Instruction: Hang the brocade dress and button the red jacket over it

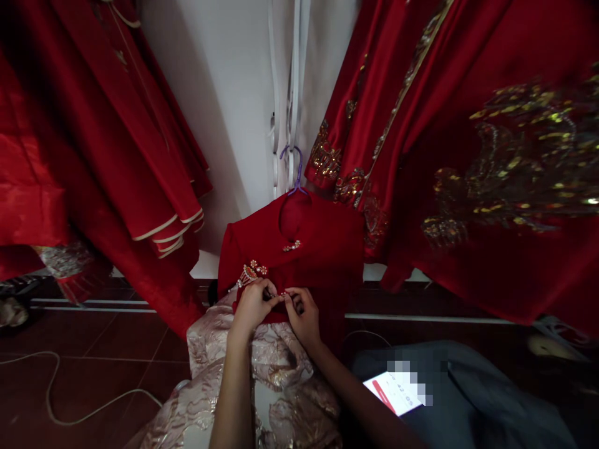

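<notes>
A red garment (322, 243) with a round neckline hangs on a purple hanger (298, 178) in front of me. Below its neck sits a beaded fastening (292, 246), and a larger jewelled brooch with bead strings (249, 274) lies on the chest to the left. My left hand (256, 304) and my right hand (303, 313) meet at the front, fingertips pinched together. Between them shows a small beaded fastening (282, 295), mostly covered by the fingers. Both hands are closed and rest against the red cloth.
Red garments with pale piping (163, 187) hang at the left, and sequined red garments (515, 174) at the right. Patterned pale fabric (276, 355) is spread under my forearms. A lit phone (393, 393) lies at lower right. A thin cable (56, 380) runs across the floor.
</notes>
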The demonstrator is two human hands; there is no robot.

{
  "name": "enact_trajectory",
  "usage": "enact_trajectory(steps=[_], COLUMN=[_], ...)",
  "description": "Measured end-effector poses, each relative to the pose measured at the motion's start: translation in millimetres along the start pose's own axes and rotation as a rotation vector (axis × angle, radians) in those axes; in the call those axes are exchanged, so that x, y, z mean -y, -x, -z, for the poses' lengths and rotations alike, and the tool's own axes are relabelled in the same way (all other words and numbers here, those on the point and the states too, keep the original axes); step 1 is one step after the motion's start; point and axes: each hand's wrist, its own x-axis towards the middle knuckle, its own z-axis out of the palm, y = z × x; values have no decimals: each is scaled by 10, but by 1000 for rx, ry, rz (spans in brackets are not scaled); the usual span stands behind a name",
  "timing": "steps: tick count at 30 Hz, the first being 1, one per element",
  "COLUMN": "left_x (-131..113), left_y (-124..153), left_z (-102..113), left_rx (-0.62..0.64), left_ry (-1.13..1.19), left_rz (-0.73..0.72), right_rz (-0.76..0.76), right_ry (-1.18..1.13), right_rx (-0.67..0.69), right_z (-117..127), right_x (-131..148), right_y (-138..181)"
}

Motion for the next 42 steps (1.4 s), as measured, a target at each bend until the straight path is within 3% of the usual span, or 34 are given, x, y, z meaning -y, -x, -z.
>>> enact_trajectory(steps=[7,11,17,22,26,31,42], left_x=[-5,40,105,108,98,110,106], left_y=[4,-25,-120,-196,-228,-248,-265], left_z=[-13,-59,-13,23,23,-16,-132], left_rx=[-7,-46,-342,-408,-357,-384,-542], left_ry=[159,432,951,1214,1277,1342,1047], left_rz=[43,199,472,535,577,601,578], right_rz=[11,36,17,42,26,-4,-37], right_ry=[3,-32,-79,-69,-53,-52,-62], right_rx=[-2,1,9,-19,-29,-14,-3], right_z=[13,14,9,25,25,13,20], right_x=[-18,-33,-50,-50,-53,-50,-66], right_y=[2,7,30,12,-4,4,1])
